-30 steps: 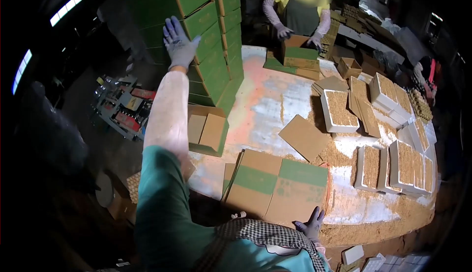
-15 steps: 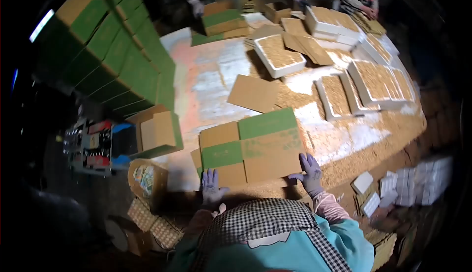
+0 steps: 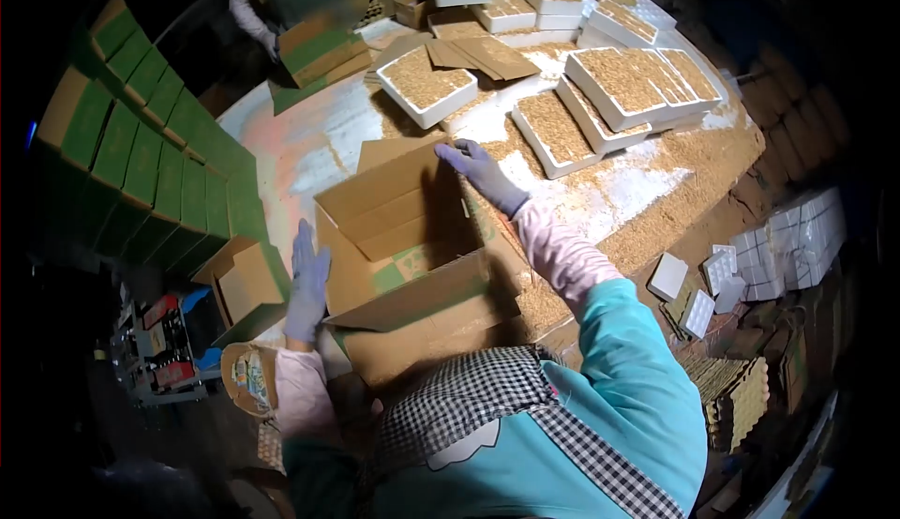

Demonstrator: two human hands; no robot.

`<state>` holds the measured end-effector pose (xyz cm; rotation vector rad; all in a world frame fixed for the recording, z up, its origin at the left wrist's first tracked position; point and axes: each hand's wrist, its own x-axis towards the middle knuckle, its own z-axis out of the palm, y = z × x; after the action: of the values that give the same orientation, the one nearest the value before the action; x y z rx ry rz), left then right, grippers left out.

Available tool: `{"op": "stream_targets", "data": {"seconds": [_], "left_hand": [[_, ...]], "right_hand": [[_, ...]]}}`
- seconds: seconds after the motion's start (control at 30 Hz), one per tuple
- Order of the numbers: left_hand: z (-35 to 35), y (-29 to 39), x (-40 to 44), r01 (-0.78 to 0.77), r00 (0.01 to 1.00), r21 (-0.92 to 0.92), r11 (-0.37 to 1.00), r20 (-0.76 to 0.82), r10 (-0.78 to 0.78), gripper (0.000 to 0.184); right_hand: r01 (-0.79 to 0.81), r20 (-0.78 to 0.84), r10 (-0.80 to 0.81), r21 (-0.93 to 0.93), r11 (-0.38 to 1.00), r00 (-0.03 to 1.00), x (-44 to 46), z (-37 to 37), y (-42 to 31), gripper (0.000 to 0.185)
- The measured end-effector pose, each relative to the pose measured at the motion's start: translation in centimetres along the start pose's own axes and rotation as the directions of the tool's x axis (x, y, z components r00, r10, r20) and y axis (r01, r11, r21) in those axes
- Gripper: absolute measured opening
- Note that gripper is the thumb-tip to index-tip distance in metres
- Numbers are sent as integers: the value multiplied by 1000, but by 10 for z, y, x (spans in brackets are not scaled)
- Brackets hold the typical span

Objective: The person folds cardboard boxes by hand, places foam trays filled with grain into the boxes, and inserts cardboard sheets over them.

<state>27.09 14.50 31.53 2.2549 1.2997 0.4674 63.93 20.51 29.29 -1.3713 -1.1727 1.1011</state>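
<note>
A cardboard box (image 3: 403, 296) stands opened out in front of me, its flaps spread and green print showing on its inner bottom. My left hand (image 3: 307, 286), in a pale purple glove, lies against the box's left side with fingers stretched. At the far right corner, my right hand (image 3: 483, 177) has its gloved fingers hooked over the upper edge. Part of another flat cardboard piece (image 3: 380, 153) shows behind the box.
White foam trays (image 3: 553, 130) filled with wood shavings stand on the table's right and far side. Green-and-brown boxes (image 3: 155, 163) are stacked at left. Across the table, a person's gloved hand (image 3: 271, 46) touches another box (image 3: 323, 50). Loose shavings (image 3: 647, 202) cover the right edge.
The flat folded cardboard has been raised and opened into a box. My left hand moved up and left to its side; my right hand reached forward and left to its far corner.
</note>
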Motion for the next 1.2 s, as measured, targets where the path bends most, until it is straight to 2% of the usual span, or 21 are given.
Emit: {"op": "stream_targets", "data": {"seconds": [0.07,0.13,0.27,0.33,0.4,0.47,0.53,0.6,0.63,0.73,0.8,0.83,0.87,0.93,0.97,1.03,1.07,1.1,1.13,1.17,1.2], "left_hand": [[42,22,27,-151,962,300,942,-173,210,65],[76,48,23,-403,843,453,795,522,129,86],[43,40,38,-269,930,609,747,-38,366,82],[26,58,50,-13,983,649,761,-131,129,83],[41,63,30,-70,974,698,712,-107,200,74],[78,27,0,-281,944,478,832,-20,330,62],[65,35,8,-235,972,335,912,79,221,56],[57,16,28,-248,959,226,942,196,206,50],[55,-5,50,-330,940,260,907,178,291,49],[65,20,53,-288,956,331,899,159,248,45],[63,28,23,-275,960,430,860,75,269,47],[55,14,5,-240,968,306,921,0,252,56],[49,3,-1,-218,970,167,962,-71,232,67],[37,-7,-19,-133,949,-365,921,-314,13,65],[42,-6,-19,-143,950,-365,920,-311,24,65],[65,-15,-36,-120,849,-694,710,-442,-289,59],[78,-28,-50,-131,798,-781,611,-449,-402,57],[98,-67,-66,-77,950,-327,942,-312,-30,50],[109,-87,-69,-217,976,224,950,39,214,44],[93,-51,-64,80,993,-119,990,-72,-90,37],[69,0,-50,74,994,-122,990,-73,-83,37]], "right_hand": [[264,-5,-273,-242,934,962,-8,43,15,102],[370,57,-417,-581,725,907,-38,76,19,115],[210,347,35,-643,736,937,-44,26,23,123],[311,269,-162,-731,608,949,-49,36,47,107],[342,30,-380,-506,792,924,-46,39,56,83],[339,-414,-434,-284,897,800,-80,6,16,51],[460,-341,-515,-234,857,787,-137,-9,-5,44],[746,435,-606,-411,525,666,-145,-4,-29,43],[779,452,-649,-483,399,612,-125,6,-12,54],[385,206,-357,-736,556,911,-77,30,45,61],[333,193,-272,-510,793,943,-88,25,41,70],[163,105,-157,-51,985,982,-95,27,48,67],[-22,85,-16,428,903,996,-98,27,61,65],[-64,338,4,166,984,941,-117,43,95,57],[-91,226,69,85,992,972,-131,57,32,55],[190,125,-258,396,899,958,-117,77,-30,55],[289,258,-297,68,955,919,-118,72,-68,53],[405,402,-286,-252,879,870,-116,68,-89,51],[509,482,-328,-314,801,813,-112,88,-76,43],[576,510,-356,-382,722,784,-114,109,-51,41],[668,574,-441,-269,694,690,-115,127,-25,40]]}}
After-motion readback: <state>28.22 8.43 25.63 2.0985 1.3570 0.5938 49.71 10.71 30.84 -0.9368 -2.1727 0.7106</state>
